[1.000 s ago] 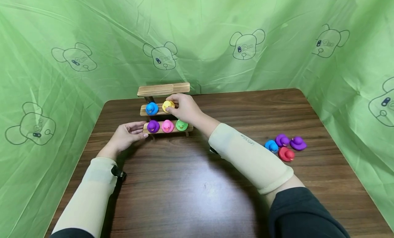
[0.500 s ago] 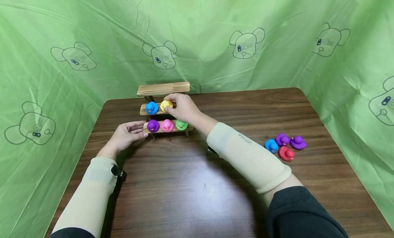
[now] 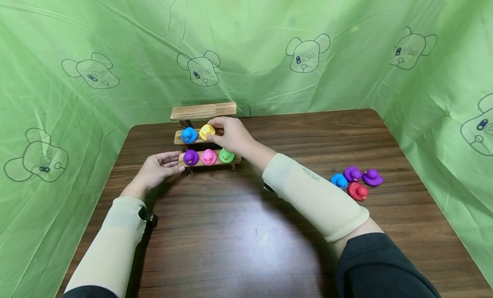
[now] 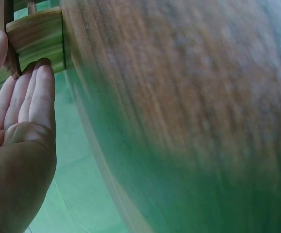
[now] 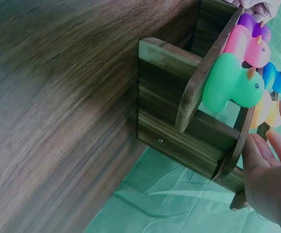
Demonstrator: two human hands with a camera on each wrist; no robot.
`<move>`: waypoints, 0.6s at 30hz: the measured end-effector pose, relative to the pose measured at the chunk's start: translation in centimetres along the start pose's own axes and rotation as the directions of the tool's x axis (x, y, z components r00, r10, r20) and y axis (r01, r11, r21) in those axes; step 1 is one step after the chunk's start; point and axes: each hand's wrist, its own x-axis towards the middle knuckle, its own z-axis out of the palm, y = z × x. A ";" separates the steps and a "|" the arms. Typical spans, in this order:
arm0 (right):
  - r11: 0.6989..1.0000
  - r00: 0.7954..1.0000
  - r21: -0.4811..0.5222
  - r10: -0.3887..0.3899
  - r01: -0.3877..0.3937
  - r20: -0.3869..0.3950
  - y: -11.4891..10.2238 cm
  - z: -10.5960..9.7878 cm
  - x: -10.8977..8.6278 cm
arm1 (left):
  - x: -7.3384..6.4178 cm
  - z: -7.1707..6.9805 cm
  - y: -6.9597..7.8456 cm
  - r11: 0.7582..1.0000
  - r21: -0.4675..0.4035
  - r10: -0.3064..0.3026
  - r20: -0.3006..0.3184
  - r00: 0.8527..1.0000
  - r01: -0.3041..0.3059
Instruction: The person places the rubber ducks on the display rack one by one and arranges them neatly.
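Note:
A three-tier wooden display shelf (image 3: 203, 111) stands at the back left of the table. My left hand (image 3: 155, 170) holds its left end at the lowest tier, thumb in front and fingers reaching behind, as the left wrist view shows too. With thumb and fingertips, my right hand (image 3: 236, 137) pinches a yellow rubber duck (image 3: 207, 132) on the middle tier. Just left of that duck sits a blue rubber duck (image 3: 188, 135). Purple (image 3: 190, 157), pink (image 3: 209, 157) and green (image 5: 232, 85) rubber ducks line the lowest tier. The top tier carries no duck.
At the right of the brown wooden table (image 3: 215, 238) lies a loose group of ducks: a blue duck (image 3: 339, 181), a red duck (image 3: 357, 191) and two purple ducks (image 3: 372, 177). A green cloth (image 3: 254, 45) with bear-head drawings surrounds the table's back and sides.
The yellow duck has shifted slightly left along the middle tier, closer to the blue one, with my right hand on it throughout. My left hand stays in place.

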 end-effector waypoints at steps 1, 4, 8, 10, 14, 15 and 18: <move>1.000 1.000 0.002 0.000 0.000 -0.003 0.1 -0.3 -0.2 | 0.0 0.0 0.0 1.000 0.001 0.000 -0.001 1.000 0.000; 1.000 1.000 0.019 -0.015 0.016 -0.026 0.6 -1.2 -0.9 | 0.0 0.0 0.1 1.000 0.001 0.001 0.000 1.000 -0.001; 0.999 0.997 0.015 -0.034 0.035 -0.069 1.7 -2.7 -2.2 | 0.0 0.1 0.2 1.000 0.005 0.004 0.001 1.000 -0.004; 0.999 0.995 0.005 -0.038 0.039 -0.096 2.3 -3.6 -3.0 | 0.0 0.1 0.2 1.000 0.010 0.002 0.002 1.000 -0.002; 1.000 0.991 0.004 -0.013 0.014 -0.136 3.6 -5.5 -4.8 | -0.1 0.1 0.2 1.000 0.014 -0.009 0.004 1.000 0.009; 1.000 0.989 0.003 -0.004 0.005 -0.147 3.9 -5.9 -5.3 | -0.1 0.0 0.2 1.000 0.014 -0.012 0.004 1.000 0.012; 1.000 0.985 0.005 0.019 -0.018 -0.169 4.8 -7.1 -6.5 | -0.1 -0.1 0.1 1.000 0.006 -0.014 0.007 1.000 0.014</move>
